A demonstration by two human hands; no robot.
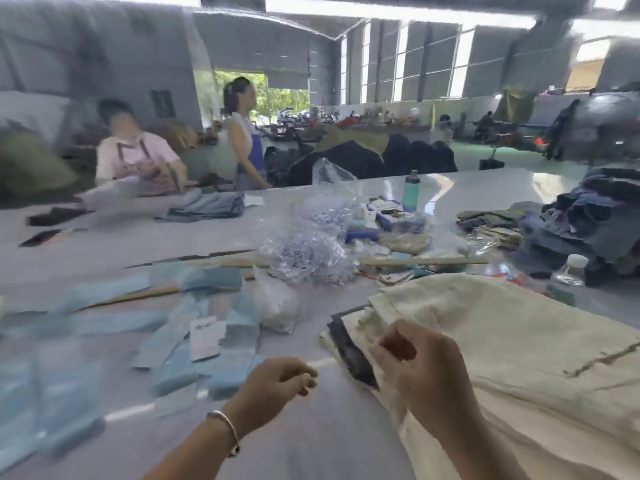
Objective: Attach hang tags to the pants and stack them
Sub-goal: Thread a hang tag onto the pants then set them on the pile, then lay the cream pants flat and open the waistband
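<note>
Your two hands hover low over the desk [311, 438]. Left hand [277, 381]: fingers curled, whether they hold anything can't be told. Right hand [420, 362]: fingers curled at the edge of the cream pants [502, 341]; grip unclear. Blue hang tags [166, 337] lie scattered left, blurred beyond counting. Two bottles: one teal [411, 189], one clear [569, 271].

bright daylight floods in from the tall windows [403, 60], glaring off the table [485, 188]; motion blur smears everything, edges warped.
</note>
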